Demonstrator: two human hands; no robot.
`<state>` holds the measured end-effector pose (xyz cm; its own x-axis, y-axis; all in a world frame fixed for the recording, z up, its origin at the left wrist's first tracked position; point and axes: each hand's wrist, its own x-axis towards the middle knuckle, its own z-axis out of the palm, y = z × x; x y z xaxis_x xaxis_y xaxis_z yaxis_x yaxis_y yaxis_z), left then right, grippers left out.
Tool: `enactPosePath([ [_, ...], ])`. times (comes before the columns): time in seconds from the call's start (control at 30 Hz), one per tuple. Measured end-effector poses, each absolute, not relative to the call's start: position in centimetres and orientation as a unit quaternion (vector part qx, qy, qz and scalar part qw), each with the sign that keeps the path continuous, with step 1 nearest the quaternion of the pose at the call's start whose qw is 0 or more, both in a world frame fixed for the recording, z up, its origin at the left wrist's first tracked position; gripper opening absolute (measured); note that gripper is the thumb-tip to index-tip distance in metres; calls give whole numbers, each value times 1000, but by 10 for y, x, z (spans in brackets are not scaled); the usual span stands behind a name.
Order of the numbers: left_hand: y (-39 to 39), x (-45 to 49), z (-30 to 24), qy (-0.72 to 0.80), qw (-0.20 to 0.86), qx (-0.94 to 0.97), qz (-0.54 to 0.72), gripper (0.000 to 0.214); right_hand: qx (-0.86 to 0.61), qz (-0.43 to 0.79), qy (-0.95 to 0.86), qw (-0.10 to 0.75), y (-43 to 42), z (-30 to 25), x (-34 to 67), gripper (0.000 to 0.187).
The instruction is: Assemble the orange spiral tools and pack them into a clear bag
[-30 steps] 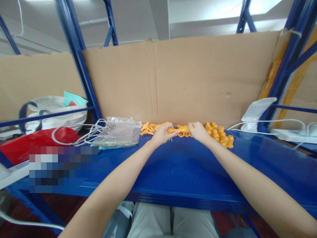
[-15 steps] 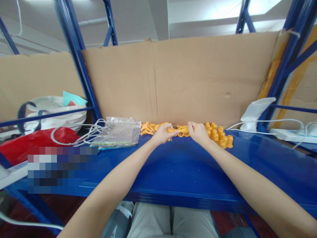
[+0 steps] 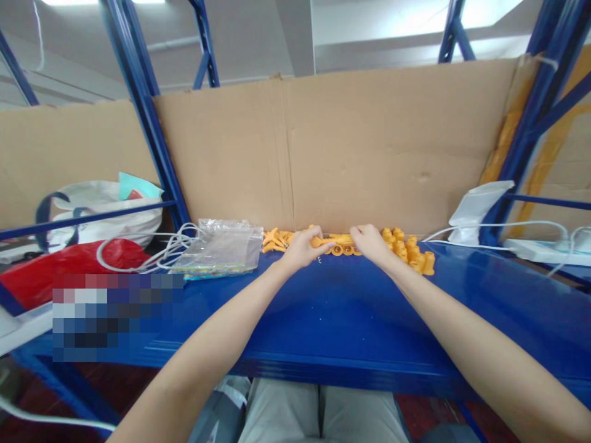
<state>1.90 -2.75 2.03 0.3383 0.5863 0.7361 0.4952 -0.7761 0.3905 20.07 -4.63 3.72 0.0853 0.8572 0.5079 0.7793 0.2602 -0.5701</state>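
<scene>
My left hand [image 3: 301, 250] is closed, with thumb and fingers pinching a small orange plastic piece [image 3: 317, 242] whose shape is mostly covered. Across from it my right hand [image 3: 370, 242] is curled shut at the right end of a row of long orange pieces [image 3: 340, 239]; whatever its fingers hold is hidden. Round orange ends with dark centres [image 3: 337, 250] show in front of that row. Left of my left hand lies a pile of branching orange pieces [image 3: 273, 239]. Several orange cup-like pieces [image 3: 412, 251] stand grouped beside my right wrist.
Clear plastic bags [image 3: 226, 243] lie stacked on the blue table [image 3: 323, 320] at left, beside coiled white cables [image 3: 170, 249] and a red bag [image 3: 69, 267]. A cardboard panel [image 3: 369, 147] closes off the back. At right are a white pouch [image 3: 478, 206] and a power strip [image 3: 530, 247].
My right hand has curled in more, and its thumb no longer stands up as clearly. More of the round orange ends show between my hands. My left hand stays nearly in place.
</scene>
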Motion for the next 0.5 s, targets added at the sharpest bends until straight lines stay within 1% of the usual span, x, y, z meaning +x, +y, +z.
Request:
enactPosePath([
  [0.07,-27,19,20,330,77,811,477,36,-568,15,-688,451,-46,33,203,37],
  [0.13,-27,19,19,344,146,806,460,38,-521,-42,-708,476,-46,27,204,36],
  [0.2,-29,21,18,364,217,798,428,39,-495,-98,-721,475,-45,22,206,35],
  [0.27,-32,23,16,377,253,789,414,39,-512,-130,-719,452,-44,19,206,37],
  [0.37,-34,26,14,368,256,779,438,40,-569,-142,-699,409,-44,22,203,42],
  [0.5,-30,25,13,347,228,782,465,39,-606,-131,-690,374,-47,31,199,45],
])
